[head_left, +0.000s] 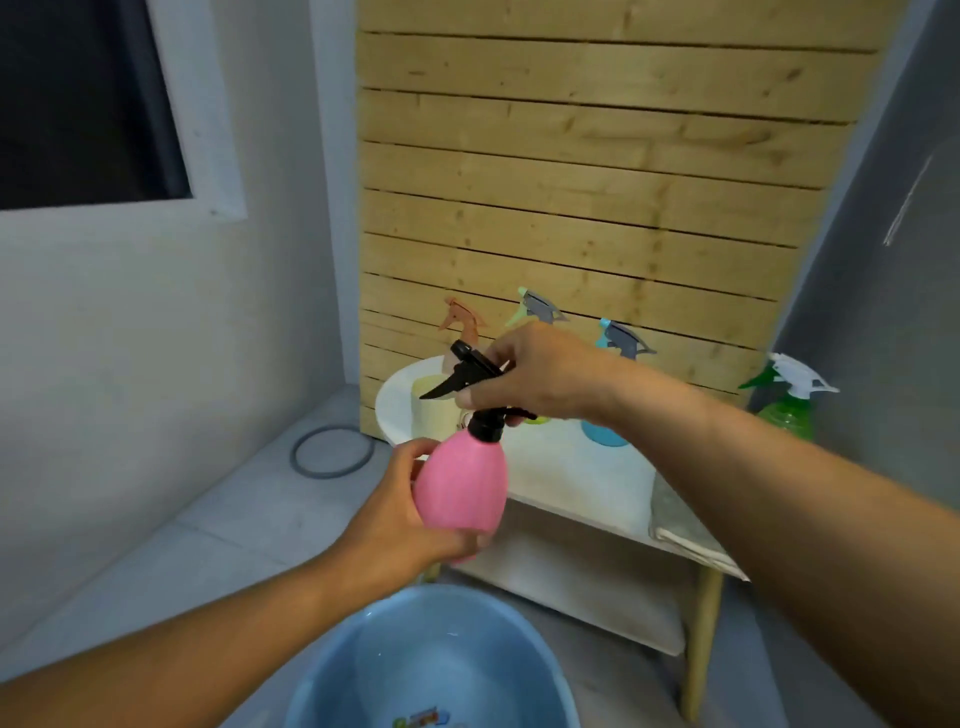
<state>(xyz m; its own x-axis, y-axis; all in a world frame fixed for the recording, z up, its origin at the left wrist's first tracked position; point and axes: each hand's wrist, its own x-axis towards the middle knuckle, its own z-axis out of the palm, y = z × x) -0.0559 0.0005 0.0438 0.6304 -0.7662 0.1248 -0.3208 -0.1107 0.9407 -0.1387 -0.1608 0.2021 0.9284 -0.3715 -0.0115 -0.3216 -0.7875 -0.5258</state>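
A pink spray bottle (462, 483) with a black trigger head (470, 371) is held upright in the air above a blue basin (332, 670). My left hand (405, 514) grips the pink body from the left and below. My right hand (535, 374) comes in from the right and grips the black head at its rear, fingers curled round it. The nozzle points left.
A low white table (576, 483) stands behind, bearing a yellow bottle (439, 410), a blue bottle (613, 384) and another partly hidden. A green spray bottle (784, 400) is at the right, a folded cloth (680, 525) on the table's edge, a wooden slat wall (597, 182) behind.
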